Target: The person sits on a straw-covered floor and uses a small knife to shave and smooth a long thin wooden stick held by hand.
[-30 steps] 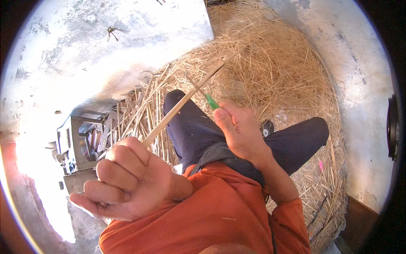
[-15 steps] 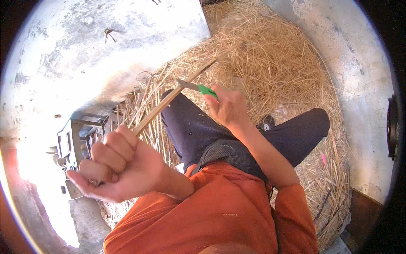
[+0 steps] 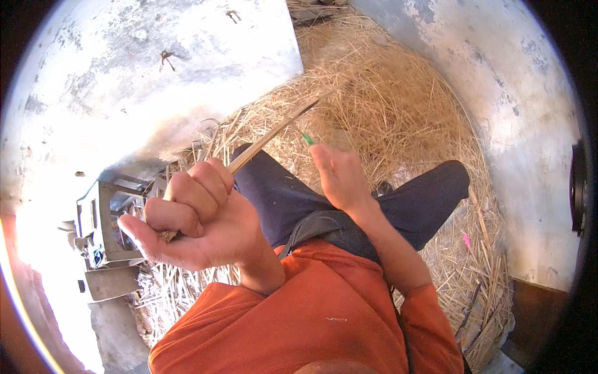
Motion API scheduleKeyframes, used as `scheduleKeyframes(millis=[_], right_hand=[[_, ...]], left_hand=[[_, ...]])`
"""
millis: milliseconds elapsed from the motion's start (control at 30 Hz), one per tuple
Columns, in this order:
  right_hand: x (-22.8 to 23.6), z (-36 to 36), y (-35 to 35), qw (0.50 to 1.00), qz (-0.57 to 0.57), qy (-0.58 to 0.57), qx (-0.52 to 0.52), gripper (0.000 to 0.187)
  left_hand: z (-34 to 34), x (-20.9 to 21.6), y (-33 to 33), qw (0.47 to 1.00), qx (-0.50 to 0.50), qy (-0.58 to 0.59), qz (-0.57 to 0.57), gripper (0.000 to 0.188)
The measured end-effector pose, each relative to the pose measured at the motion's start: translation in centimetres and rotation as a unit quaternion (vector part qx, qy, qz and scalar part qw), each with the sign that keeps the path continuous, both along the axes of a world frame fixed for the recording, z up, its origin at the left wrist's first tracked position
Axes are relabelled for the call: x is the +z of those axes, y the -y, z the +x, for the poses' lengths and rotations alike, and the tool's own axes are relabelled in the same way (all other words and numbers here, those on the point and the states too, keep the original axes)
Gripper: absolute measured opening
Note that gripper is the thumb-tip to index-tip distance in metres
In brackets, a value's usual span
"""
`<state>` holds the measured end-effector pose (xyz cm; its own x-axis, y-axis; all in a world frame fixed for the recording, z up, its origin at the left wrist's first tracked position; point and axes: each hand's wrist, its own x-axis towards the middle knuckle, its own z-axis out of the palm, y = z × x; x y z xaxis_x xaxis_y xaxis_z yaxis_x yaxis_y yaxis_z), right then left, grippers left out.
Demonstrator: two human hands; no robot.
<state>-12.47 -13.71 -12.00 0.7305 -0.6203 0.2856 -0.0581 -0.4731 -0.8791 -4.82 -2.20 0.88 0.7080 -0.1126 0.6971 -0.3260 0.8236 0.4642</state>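
My left hand (image 3: 199, 215) is closed in a fist around one end of a long, thin wooden stick (image 3: 269, 138). Pale and split-looking along its length, the stick slants away up and to the right, with a darker stretch near its far end. My right hand (image 3: 344, 177) grips a knife with a green handle (image 3: 308, 139), most of which is hidden by the fingers. Its blade is hard to make out here, near the stick's right side; whether they touch I cannot tell.
My crossed legs in dark trousers (image 3: 283, 196) lie under the hands. Dry straw (image 3: 405, 100) covers the floor around me. Pale walls (image 3: 529, 124) rise at the right and upper left. A grey frame-like object (image 3: 103, 218) stands at the left, and a pink scrap (image 3: 466, 240) lies at the right.
My left hand has moved right and slightly up with the stick. My right hand has shifted slightly right and down; the knife blade, which lay across the stick, is now hardly visible.
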Motion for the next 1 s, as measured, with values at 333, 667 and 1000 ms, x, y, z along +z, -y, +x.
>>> scheduleKeyframes(millis=[333, 667, 1000], right_hand=[[-1.3, 2.8, 3.7, 0.973, -0.212, -0.089, -0.023, 0.046], [-10.6, -5.4, 13.5, 0.910, 0.068, -0.366, -0.182, 0.046], [3.6, 1.8, 2.6, 0.991, 0.052, -0.026, 0.117, 0.032]], left_hand=[[1.0, -0.9, 0.3, 0.998, 0.021, 0.050, 0.012, 0.053], [1.3, -1.2, 0.3, 0.993, 0.118, 0.011, -0.006, 0.050], [2.4, 0.2, 1.5, 0.998, 0.031, 0.033, 0.045, 0.049]])
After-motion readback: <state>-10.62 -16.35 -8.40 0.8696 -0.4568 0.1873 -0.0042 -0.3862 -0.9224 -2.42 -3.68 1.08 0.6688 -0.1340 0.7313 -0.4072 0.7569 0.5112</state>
